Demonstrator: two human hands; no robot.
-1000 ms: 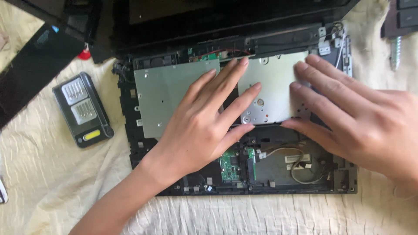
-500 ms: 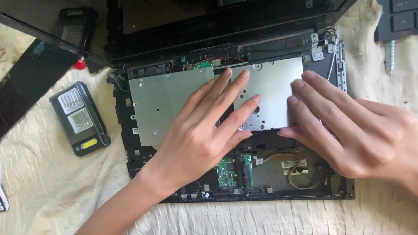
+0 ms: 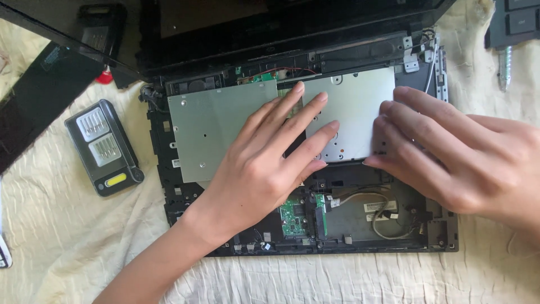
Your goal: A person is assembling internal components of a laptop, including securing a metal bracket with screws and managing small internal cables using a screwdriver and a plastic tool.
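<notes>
Head view looks down on an opened laptop base [image 3: 439, 236] lying on a wrinkled cream cloth [image 3: 67, 236]. A flat silver metal plate [image 3: 208, 132], thin and dotted with small holes, covers the upper part of the black chassis from its left edge almost to the right hinge.

Far left, a dark panel [image 3: 34, 112] lies at an angle, and just beside it sits a grey screwdriver-bit case [image 3: 104, 147] with two clear windows showing rows of bits and a yellow tab.

Next comes the left hand [image 3: 264, 169], laid flat on the middle of the plate with its fingers spread and straight, pressing rather than gripping.

Below that hand, the lower half of the base stands uncovered: a small green circuit board [image 3: 292, 218] sits in its recess, and to its right pale cables [image 3: 382, 217] loop through a shallow bay.

The right hand [image 3: 450, 157] rests on the plate's right edge, fingers extended and close together, fingertips on the metal and nothing clenched.

Far right, a metal pen-like tool [image 3: 506, 67] lies on the cloth.
</notes>
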